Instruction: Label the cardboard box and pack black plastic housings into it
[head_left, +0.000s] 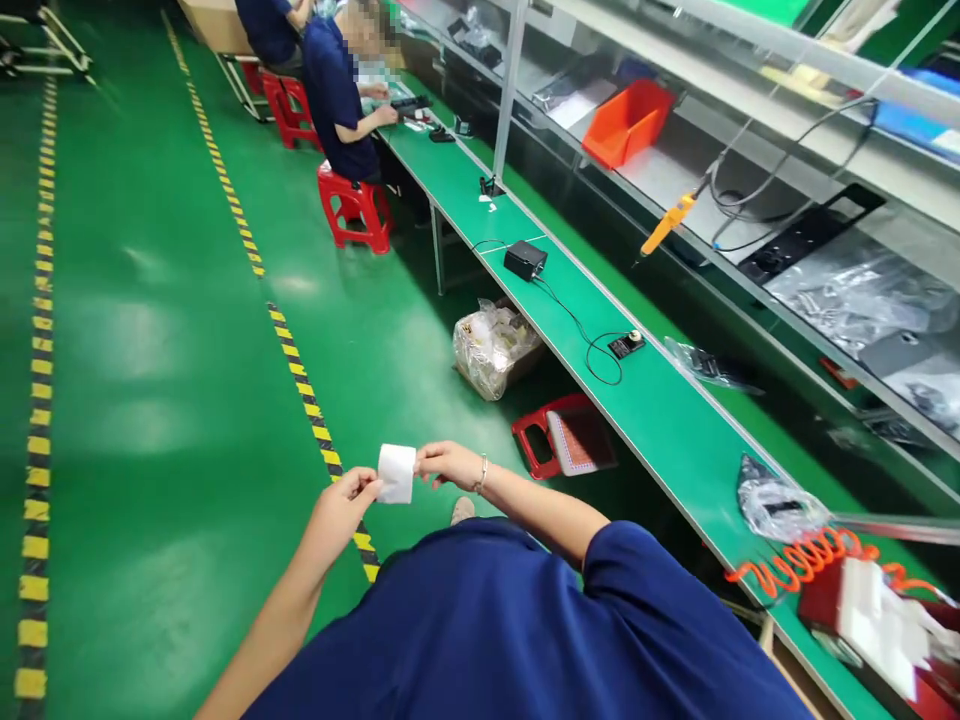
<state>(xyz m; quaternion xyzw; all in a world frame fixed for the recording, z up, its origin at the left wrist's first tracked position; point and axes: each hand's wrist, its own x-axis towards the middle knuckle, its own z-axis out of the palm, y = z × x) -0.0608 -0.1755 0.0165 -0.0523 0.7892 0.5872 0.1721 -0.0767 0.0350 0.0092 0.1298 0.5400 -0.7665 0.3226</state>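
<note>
Between my two hands, in front of my body and above the green floor, is a small white piece of paper (396, 474). Its left edge is pinched by the thumb and fingers of my left hand (346, 503). On the opposite edge, the fingers of my right hand (448, 466) are closed on the same paper, and a bracelet circles that wrist. The side of the paper facing me looks blank.
A long green workbench (570, 300) runs along my right, bearing a black box (526, 260) with a cable. An orange electric screwdriver (669, 226) hangs above it. A red stool (354, 207) seats a co-worker (337, 90); a wrapped bag (491, 345) lies beneath the bench.
</note>
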